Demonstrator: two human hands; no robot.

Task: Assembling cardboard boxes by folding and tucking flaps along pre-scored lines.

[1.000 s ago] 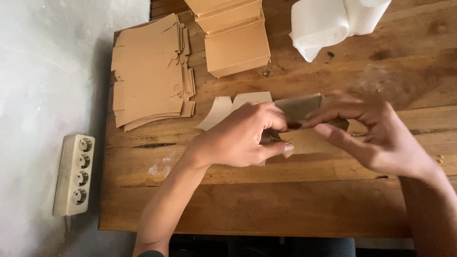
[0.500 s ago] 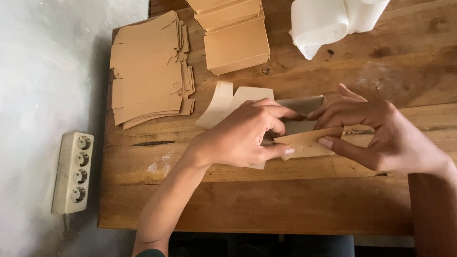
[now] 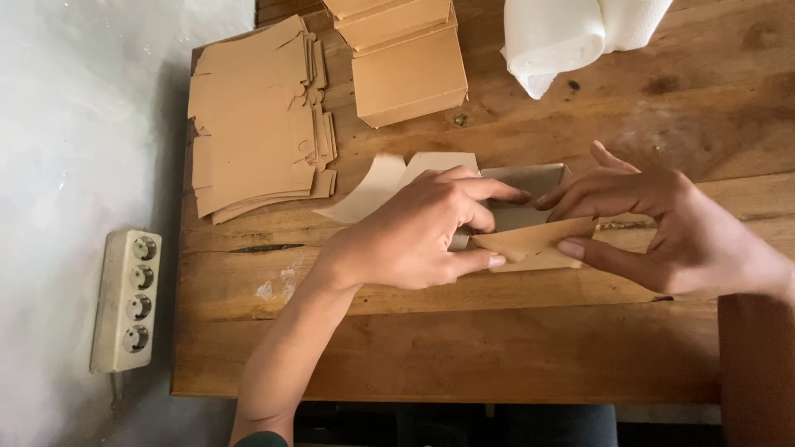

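Observation:
A small brown cardboard box (image 3: 530,236), half folded, lies on the wooden table (image 3: 464,348) in the middle of the view. My left hand (image 3: 414,236) grips its left end, thumb under a side flap and fingers over the open grey inside. My right hand (image 3: 662,228) holds the right end, thumb pressing the near flap and fingers on the far wall. Pale loose flaps (image 3: 389,182) stick out to the left, behind my left hand.
A stack of flat brown box blanks (image 3: 252,120) lies at the table's back left. Folded brown boxes (image 3: 406,58) are piled behind the work. A white crumpled bag or cloth (image 3: 563,33) sits at the back right. A white power strip (image 3: 128,298) lies on the grey floor, left.
Both hands have shifted on the box: the near side flap has been folded up and is now pinched between my thumbs. The right hand moved slightly right.

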